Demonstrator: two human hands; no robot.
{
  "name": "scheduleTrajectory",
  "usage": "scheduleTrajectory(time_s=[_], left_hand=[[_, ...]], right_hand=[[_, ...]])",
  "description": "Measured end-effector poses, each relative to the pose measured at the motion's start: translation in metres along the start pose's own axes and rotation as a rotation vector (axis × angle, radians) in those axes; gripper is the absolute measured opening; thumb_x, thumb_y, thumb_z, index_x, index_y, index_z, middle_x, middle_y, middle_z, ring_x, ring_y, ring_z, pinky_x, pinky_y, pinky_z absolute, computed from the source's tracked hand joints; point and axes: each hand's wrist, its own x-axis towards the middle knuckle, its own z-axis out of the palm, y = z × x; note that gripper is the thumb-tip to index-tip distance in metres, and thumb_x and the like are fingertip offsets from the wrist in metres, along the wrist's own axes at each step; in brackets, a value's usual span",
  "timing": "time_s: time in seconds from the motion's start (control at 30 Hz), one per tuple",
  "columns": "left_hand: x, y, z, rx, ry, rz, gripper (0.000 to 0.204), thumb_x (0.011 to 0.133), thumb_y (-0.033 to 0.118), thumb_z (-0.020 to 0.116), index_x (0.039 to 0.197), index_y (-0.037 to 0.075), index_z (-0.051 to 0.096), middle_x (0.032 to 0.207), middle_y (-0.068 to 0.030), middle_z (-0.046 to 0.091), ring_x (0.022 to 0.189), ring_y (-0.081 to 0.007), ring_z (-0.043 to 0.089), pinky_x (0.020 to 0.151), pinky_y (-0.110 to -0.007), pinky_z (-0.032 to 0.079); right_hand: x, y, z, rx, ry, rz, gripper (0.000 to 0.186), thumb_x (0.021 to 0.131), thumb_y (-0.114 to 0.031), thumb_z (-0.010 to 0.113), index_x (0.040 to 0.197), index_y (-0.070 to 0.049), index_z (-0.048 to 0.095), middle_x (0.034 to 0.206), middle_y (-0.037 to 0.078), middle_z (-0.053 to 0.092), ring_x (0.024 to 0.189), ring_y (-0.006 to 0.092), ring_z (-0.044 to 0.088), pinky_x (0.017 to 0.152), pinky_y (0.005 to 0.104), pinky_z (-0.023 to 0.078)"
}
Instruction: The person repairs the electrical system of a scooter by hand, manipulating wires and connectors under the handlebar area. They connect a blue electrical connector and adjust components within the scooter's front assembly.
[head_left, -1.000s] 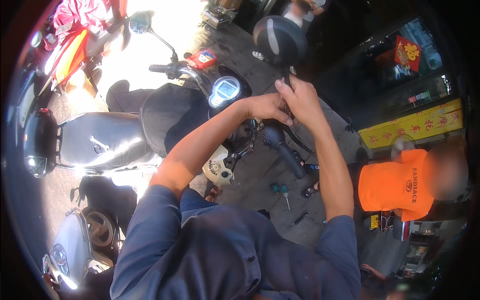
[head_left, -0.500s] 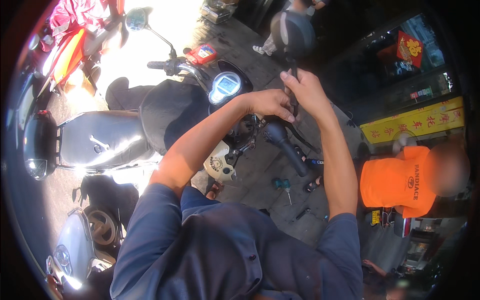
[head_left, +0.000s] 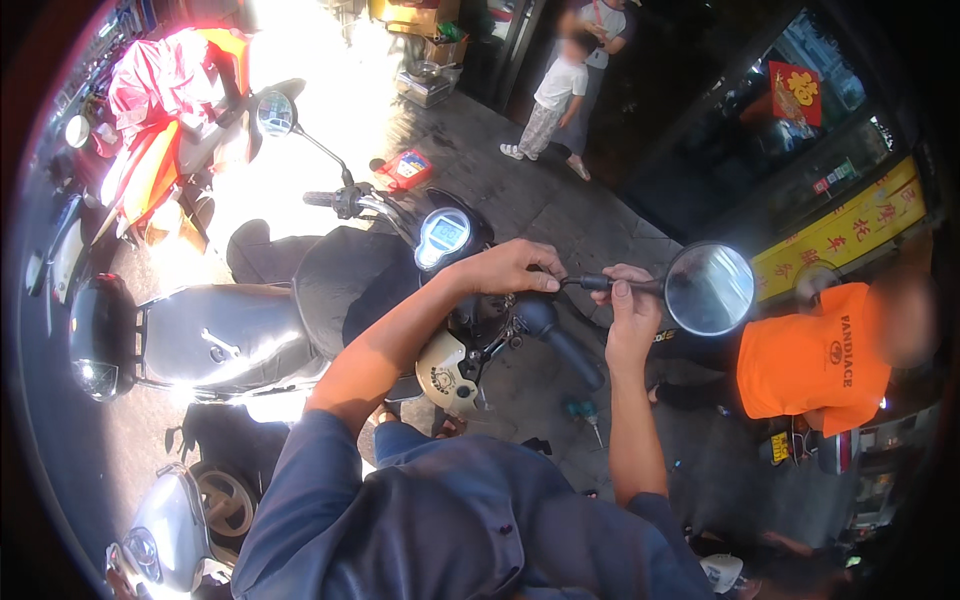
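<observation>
A round rear-view mirror (head_left: 708, 288) on a black stem lies sideways over the right side of a scooter's handlebar. My right hand (head_left: 630, 312) grips the stem near the mirror head, thumb against it. At the stem's lower end, the fingers of my left hand (head_left: 515, 268) are pinched together; exactly what they touch there is partly hidden. Below the hands the black handlebar grip (head_left: 562, 345) slants down to the right. A lit round-cased gauge (head_left: 443, 238) sits left of my left hand. The other mirror (head_left: 275, 114) stands mounted on the far handlebar.
A spanner (head_left: 215, 347) lies on the black seat (head_left: 215, 315). On the floor are a teal power drill (head_left: 582, 410) and a red bottle (head_left: 405, 170). A person in an orange shirt (head_left: 810, 360) is at right; two others stand farther off. Parked motorbikes (head_left: 180, 520) line the left.
The mirror has swung from pointing away to pointing right, its glass now facing me. My right hand has moved lower with it, and my left hand is slightly lower.
</observation>
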Motion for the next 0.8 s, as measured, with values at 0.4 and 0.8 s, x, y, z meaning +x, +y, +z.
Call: scheduleTrajectory(time_s=[0.4, 0.8], left_hand=[[-0.012, -0.011, 0.013, 0.307, 0.015, 0.232, 0.038, 0.087, 0.034, 0.076, 0.106, 0.002, 0.070, 0.103, -0.0145, 0.066, 0.109, -0.0356, 0.057, 0.100, -0.049, 0.041], [-0.023, -0.013, 0.037, 0.314, 0.321, 0.206, 0.027, 0.081, 0.027, 0.077, 0.094, 0.004, 0.070, 0.098, -0.0133, 0.066, 0.107, -0.0350, 0.059, 0.098, -0.048, 0.045]], right_hand=[[-0.015, 0.003, 0.010, -0.138, -0.004, -0.123, 0.016, 0.102, -0.007, 0.061, 0.108, 0.008, 0.063, 0.121, 0.014, 0.058, 0.105, 0.0205, 0.062, 0.079, 0.0274, 0.059], [-0.014, 0.011, 0.008, -0.472, 0.106, -0.133, 0.036, 0.109, -0.029, 0.051, 0.119, 0.005, 0.058, 0.121, 0.016, 0.060, 0.090, 0.0182, 0.062, 0.075, 0.0283, 0.051]])
